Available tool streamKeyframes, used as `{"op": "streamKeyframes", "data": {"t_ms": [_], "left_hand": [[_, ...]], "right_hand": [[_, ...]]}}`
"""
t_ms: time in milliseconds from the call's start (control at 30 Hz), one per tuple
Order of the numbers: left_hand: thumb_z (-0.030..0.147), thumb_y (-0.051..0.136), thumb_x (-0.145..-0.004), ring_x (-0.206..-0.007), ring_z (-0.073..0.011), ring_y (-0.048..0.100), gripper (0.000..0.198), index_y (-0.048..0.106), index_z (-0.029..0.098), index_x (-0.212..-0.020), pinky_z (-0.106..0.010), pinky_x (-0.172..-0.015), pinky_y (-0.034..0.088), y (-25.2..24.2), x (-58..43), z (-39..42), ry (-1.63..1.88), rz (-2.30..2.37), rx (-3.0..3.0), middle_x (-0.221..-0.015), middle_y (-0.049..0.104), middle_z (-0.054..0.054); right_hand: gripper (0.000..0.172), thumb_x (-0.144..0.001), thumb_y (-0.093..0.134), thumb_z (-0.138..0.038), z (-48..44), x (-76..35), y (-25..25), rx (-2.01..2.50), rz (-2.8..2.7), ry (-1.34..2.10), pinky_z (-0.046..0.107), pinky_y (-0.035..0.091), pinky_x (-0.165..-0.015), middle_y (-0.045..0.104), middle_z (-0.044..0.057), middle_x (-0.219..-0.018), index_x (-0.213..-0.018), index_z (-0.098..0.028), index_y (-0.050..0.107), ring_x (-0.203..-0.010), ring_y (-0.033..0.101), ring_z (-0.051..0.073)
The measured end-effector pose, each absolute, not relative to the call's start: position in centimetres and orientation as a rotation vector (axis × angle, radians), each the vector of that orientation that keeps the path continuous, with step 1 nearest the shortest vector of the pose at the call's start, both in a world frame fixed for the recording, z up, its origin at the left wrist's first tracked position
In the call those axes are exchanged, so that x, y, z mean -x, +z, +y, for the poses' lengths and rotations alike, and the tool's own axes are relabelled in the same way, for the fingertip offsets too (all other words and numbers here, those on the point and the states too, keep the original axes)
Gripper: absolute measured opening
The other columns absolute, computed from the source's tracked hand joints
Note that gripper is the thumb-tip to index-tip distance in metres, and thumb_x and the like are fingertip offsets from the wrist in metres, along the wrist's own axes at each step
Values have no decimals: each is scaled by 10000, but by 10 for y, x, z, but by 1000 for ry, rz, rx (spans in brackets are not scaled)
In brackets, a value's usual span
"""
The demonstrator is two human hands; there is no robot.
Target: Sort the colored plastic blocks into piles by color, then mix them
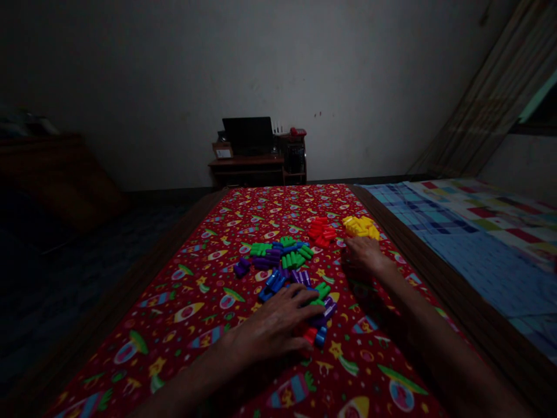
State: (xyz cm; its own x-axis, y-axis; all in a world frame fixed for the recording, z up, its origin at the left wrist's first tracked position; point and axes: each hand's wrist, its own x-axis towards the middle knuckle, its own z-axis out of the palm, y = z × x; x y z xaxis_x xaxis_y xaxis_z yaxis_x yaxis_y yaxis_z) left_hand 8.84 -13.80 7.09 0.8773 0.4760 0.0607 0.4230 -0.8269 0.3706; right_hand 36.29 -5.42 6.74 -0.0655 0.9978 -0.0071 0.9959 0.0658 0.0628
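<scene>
My left hand (282, 319) lies over the near part of a mixed heap of plastic building blocks, its fingers apart. Around its fingers are blue blocks (275, 281), green blocks (322, 290) and purple blocks (329, 307). Part of a red block (310, 334) shows by the thumb. What lies under the palm is hidden. At the near edge of a pile of yellow blocks (360, 226), my right hand (364, 253) has its fingers drawn together and bent down; I cannot make out what is in them. Left of that pile sits a pile of red blocks (322, 232).
More green blocks (261, 249) and purple blocks (242, 267) lie farther back on the red patterned cloth (187, 284). Beyond the cloth, a desk (248, 162) with a dark monitor (248, 135) stands against the wall. Blue checked bedding (456, 249) is at the right.
</scene>
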Motion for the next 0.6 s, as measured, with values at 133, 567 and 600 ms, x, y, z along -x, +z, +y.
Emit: {"op": "streamKeyframes", "data": {"t_ms": [133, 567, 600], "left_hand": [[329, 637, -850, -1296, -291, 401, 532, 450, 331, -1349, -446, -1049, 385, 66, -82, -137, 200, 666, -2744, -1458, 430, -53], [232, 462, -939, -855, -146, 571, 143, 541, 236, -1058, -255, -727, 466, 47, -77, -121, 293, 892, -2675, -1070, 563, -30], [251, 483, -932, -873, -152, 570, 129, 548, 232, -1041, -261, -738, 464, 46, -75, -118, 288, 887, -2685, -1067, 564, -30]], "right_hand": [[281, -902, 472, -179, -65, -365, 44, -2107, 2387, 73, 293, 417, -795, 680, 171, -1042, -1100, -118, 661, -975, 624, 244], [286, -869, 495, -195, -37, -330, 60, -2106, 3054, -113, 258, 427, -695, 709, 113, -923, -1091, -141, 668, -796, 626, 183], [245, -870, 495, -194, -43, -327, 64, -2037, 3044, -170, 239, 395, -644, 698, 93, -841, -1013, -142, 687, -722, 602, 163]]}}
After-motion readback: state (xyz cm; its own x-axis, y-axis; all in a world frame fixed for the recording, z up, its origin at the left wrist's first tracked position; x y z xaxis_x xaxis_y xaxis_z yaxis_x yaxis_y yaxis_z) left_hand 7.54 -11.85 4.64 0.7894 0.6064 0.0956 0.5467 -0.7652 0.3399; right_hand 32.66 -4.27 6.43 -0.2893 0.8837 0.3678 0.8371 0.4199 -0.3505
